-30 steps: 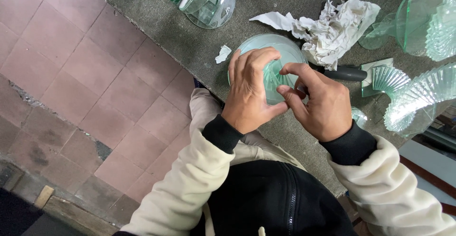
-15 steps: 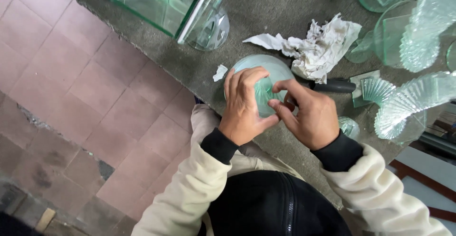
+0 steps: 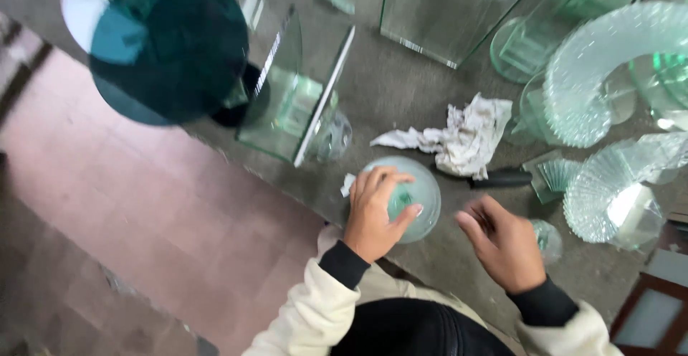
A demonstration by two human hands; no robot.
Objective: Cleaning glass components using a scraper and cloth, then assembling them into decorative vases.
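Note:
My left hand (image 3: 374, 212) rests on a round pale-green glass disc (image 3: 423, 187) that lies on the grey stone slab (image 3: 401, 98), fingers spread over its near side. My right hand (image 3: 502, 241) hovers a little to the right of the disc, fingers loosely curled and blurred, with nothing in it. Just beyond the disc lies a crumpled white rag (image 3: 462, 137), and a black-handled tool (image 3: 502, 178) sits beside the rag.
Stacked fan-shaped glass spirals (image 3: 609, 76) stand at the right. Upright clear glass panels (image 3: 301, 105) and a tall glass block (image 3: 451, 12) stand at the back. A dark blue glass disc (image 3: 168, 44) is at the top left. Pink floor tiles (image 3: 143, 220) lie left of the slab.
My right hand has let go of the glass disc and pulled away to the right. The left hand stays on the disc. The view has tilted up towards the back of the slab.

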